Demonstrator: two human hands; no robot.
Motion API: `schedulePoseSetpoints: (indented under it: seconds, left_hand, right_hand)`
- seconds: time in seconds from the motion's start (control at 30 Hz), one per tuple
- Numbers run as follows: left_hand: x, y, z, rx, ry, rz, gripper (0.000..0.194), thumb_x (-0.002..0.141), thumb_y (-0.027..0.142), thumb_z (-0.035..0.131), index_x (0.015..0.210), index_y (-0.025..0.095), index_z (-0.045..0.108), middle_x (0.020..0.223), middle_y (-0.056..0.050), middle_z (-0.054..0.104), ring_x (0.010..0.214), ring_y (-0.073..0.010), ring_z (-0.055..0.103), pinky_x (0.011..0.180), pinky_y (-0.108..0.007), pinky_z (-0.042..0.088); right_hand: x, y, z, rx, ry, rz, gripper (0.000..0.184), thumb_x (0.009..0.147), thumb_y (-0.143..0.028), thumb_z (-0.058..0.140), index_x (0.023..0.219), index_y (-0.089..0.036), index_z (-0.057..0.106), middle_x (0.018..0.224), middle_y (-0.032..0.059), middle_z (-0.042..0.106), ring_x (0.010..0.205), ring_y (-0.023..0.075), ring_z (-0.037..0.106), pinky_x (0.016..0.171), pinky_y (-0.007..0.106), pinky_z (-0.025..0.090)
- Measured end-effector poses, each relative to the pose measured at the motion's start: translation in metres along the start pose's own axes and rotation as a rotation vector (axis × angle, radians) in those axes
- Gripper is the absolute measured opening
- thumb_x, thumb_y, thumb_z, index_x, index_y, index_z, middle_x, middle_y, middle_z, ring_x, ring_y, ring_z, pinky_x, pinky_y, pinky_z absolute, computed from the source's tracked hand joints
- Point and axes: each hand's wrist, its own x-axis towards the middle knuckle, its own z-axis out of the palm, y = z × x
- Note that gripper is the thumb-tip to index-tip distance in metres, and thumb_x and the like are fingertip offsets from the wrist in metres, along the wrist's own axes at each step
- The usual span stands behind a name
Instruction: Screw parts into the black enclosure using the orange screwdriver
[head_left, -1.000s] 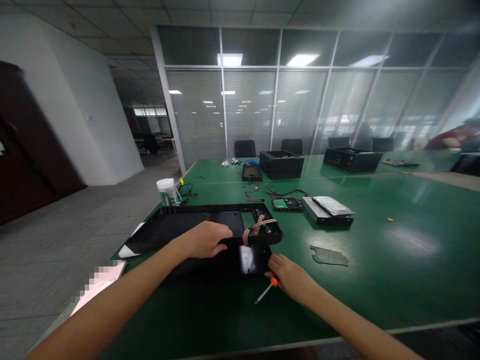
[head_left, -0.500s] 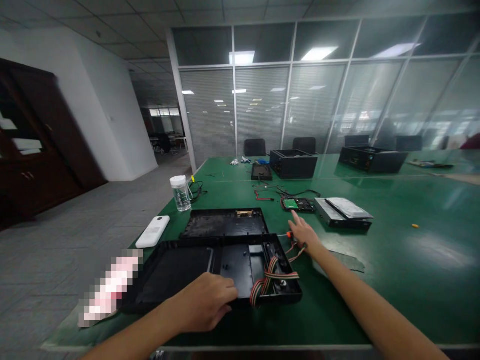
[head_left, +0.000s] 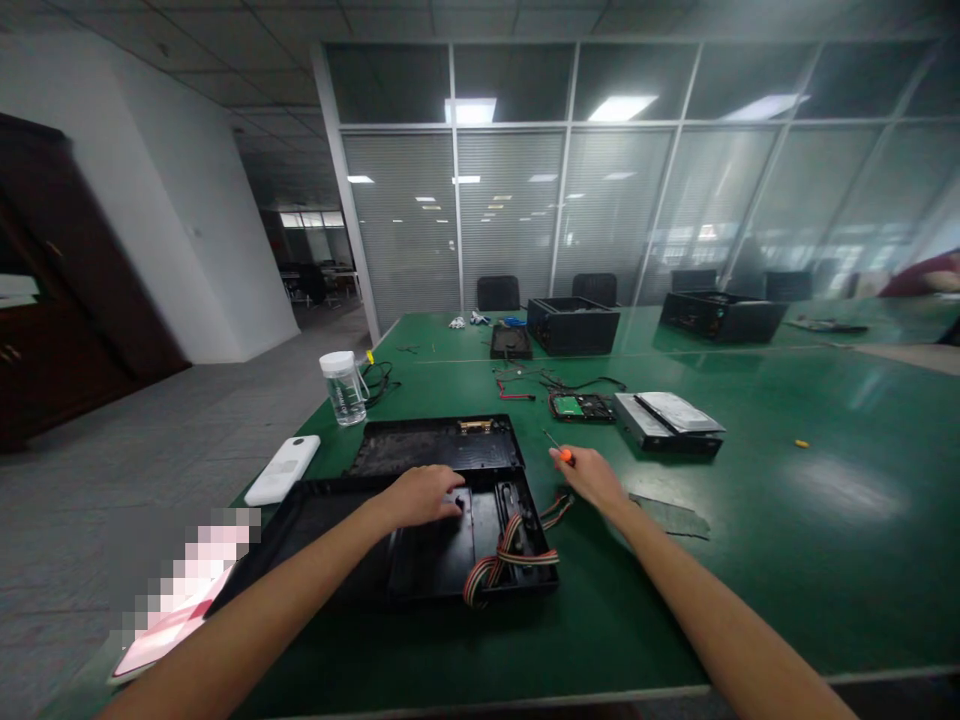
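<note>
My right hand (head_left: pixel 592 478) grips a screwdriver (head_left: pixel 567 456) by its orange handle, and the thin metal shaft points up and away to the left. It is over the table, right of the open black case (head_left: pixel 420 565). My left hand (head_left: pixel 424 495) reaches into that case, fingers and thumb curled around a small dark spot; what they hold, if anything, I cannot make out. A striped ribbon cable (head_left: pixel 510 555) loops over the case's right end. Behind lies a black panel (head_left: pixel 435 447) with a brass-coloured piece on it.
On the green table (head_left: pixel 622 620) are a white phone-like object (head_left: pixel 283 470), a clear bottle (head_left: pixel 345 390), a bare green circuit board (head_left: pixel 581 406), a metal drive (head_left: pixel 667 422) and a flat grey sheet (head_left: pixel 670 516). Two black boxes (head_left: pixel 574 327) stand farther back.
My left hand has moved from the case's near edge into its interior. My right hand has drawn back with the screwdriver, now clear of the case's side. The view has shifted slightly right.
</note>
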Motion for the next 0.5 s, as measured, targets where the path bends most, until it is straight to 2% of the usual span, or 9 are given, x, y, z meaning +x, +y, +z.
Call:
schedulePoseSetpoints:
  seconds: [0.13,0.23,0.4,0.5]
  left_hand:
    - [0.015,-0.005,0.026,0.024,0.053,0.059,0.015,0.08,0.026,0.058,0.092,0.021,0.065,0.093,-0.005,0.061,0.087,-0.0177,0.058,0.077,-0.026,0.043]
    - [0.017,-0.008,0.036,-0.008,0.092,0.06,0.015,0.084,0.023,0.053,0.085,0.02,0.067,0.088,-0.005,0.061,0.082,-0.0157,0.057,0.077,-0.025,0.043]
    - [0.016,-0.015,0.041,-0.059,0.107,0.064,0.016,0.084,0.022,0.052,0.084,0.019,0.068,0.084,-0.004,0.062,0.08,-0.0155,0.057,0.076,-0.024,0.042]
    - [0.017,-0.016,0.036,-0.095,0.124,0.045,0.017,0.085,0.021,0.05,0.085,0.018,0.066,0.085,-0.004,0.064,0.082,-0.0154,0.058,0.079,-0.024,0.041]
  right_hand:
    - [-0.004,-0.012,0.005,0.037,-0.041,-0.035,0.04,0.088,-0.047,0.035,0.067,-0.022,0.058,0.066,0.0033,0.063,0.063,0.0167,0.057,0.059,0.024,0.034]
    - [-0.003,-0.011,0.007,0.034,-0.046,-0.027,0.039,0.087,-0.046,0.036,0.066,-0.022,0.058,0.066,0.0034,0.063,0.063,0.0164,0.057,0.058,0.023,0.033]
    - [-0.001,-0.009,0.003,0.049,-0.048,-0.02,0.042,0.087,-0.047,0.034,0.063,-0.022,0.056,0.063,0.0033,0.062,0.061,0.0164,0.057,0.058,0.024,0.033]
    - [-0.001,-0.01,0.002,0.078,-0.056,-0.019,0.041,0.086,-0.047,0.035,0.061,-0.022,0.056,0.061,0.0032,0.061,0.059,0.0162,0.056,0.058,0.024,0.033]
